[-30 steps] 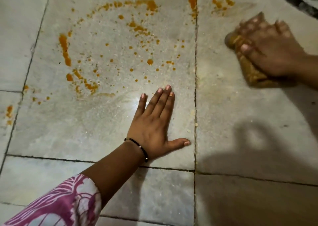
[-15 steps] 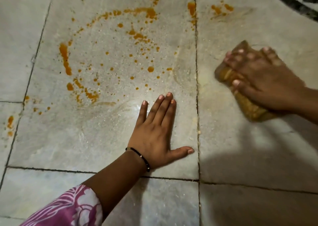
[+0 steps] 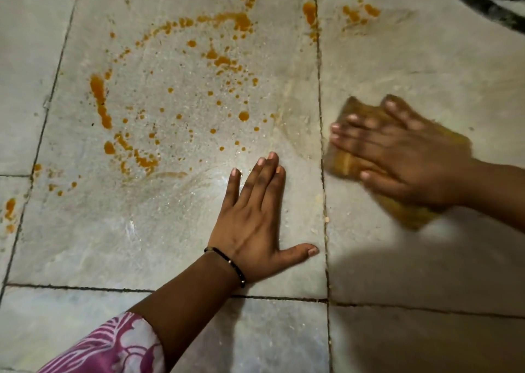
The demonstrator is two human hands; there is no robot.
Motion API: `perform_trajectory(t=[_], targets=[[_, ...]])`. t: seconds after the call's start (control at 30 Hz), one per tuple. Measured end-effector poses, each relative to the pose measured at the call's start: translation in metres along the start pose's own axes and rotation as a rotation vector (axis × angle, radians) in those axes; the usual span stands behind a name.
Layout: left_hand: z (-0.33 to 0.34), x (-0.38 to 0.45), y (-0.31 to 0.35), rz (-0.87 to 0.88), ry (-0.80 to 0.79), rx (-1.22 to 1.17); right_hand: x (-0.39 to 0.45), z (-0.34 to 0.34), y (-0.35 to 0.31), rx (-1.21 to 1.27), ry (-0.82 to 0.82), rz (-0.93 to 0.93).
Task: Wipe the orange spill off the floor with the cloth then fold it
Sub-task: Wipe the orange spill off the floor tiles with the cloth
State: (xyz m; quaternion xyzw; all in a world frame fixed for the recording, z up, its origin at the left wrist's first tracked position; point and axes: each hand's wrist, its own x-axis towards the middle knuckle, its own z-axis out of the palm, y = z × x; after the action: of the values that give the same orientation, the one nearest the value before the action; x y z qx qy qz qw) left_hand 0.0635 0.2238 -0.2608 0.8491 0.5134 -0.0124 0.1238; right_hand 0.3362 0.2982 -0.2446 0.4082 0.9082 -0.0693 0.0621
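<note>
Orange spill lies in a ring of blots and drops on the grey floor tile, with more blots past the grout line at the top. My right hand presses flat on a bunched, orange-stained cloth on the right tile, fingers spread over it and blurred with motion. My left hand rests flat on the floor, fingers apart, palm down, just below the spill and left of the grout line, holding nothing.
A dark curved band crosses the floor at the top right. Small orange blots sit on the far left tile. My shadow falls on the lower right tiles.
My right hand has dragged the cloth down and to the left, toward the grout line. My left hand has stayed planted on the floor.
</note>
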Motion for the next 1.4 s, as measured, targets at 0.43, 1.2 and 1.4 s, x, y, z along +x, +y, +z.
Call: perform_trajectory(t=[0.43, 1.2, 1.4], targets=[[-0.001, 0.001, 0.001, 0.002, -0.03, 0.041, 0.081, -0.001, -0.051, 0.025, 0.081, 0.093], [0.001, 0.001, -0.001, 0.012, -0.029, 0.031, -0.051, 0.011, -0.021, 0.083, 0.073, 0.265], [0.001, 0.001, -0.001, 0.018, -0.051, 0.036, -0.016, -0.001, 0.072, 0.036, 0.109, 0.663]])
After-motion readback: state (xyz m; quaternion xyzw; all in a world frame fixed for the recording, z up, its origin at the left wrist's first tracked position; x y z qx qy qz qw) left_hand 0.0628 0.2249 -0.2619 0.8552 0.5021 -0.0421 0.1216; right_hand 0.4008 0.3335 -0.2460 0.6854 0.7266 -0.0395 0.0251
